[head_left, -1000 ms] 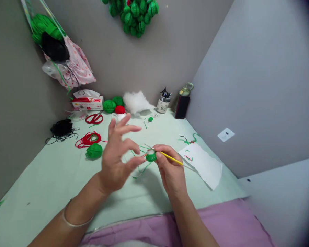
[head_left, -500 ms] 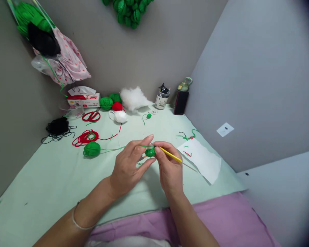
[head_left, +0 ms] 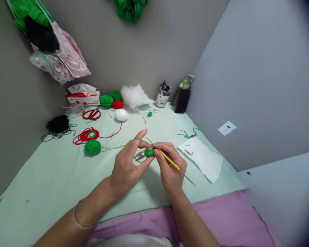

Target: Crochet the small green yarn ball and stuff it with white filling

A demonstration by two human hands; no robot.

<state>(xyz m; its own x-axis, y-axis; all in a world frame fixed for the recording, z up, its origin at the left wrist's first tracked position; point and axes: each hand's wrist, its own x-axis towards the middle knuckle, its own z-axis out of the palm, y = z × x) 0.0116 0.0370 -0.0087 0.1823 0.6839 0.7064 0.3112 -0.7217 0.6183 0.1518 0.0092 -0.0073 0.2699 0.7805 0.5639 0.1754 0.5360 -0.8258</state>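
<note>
A small green crocheted piece [head_left: 149,152] sits between my two hands. My left hand [head_left: 126,163] grips its left side with the thumb below, index finger raised, and green yarn runs over that finger. In my right hand [head_left: 172,168] is a crochet hook [head_left: 170,160] with a yellow handle, its thin metal tip pointing up and left above the piece. My right fingertips also touch the piece's right edge. Behind the piece, small snips [head_left: 139,156] lie on the table, partly hidden by my left hand. The yarn leads left to a green yarn ball [head_left: 92,147].
Red yarn [head_left: 85,136], red-handled scissors [head_left: 91,114] and black yarn [head_left: 58,124] lie at the left. At the back are a tissue box [head_left: 83,97], white stuffing [head_left: 135,97], a pen cup [head_left: 163,98] and a phone [head_left: 182,101]. White paper [head_left: 201,159] with thread scraps lies right.
The hook has swung so its tip now shows above the piece, pointing up and left. My left index finger has lifted, and more of the snips shows.
</note>
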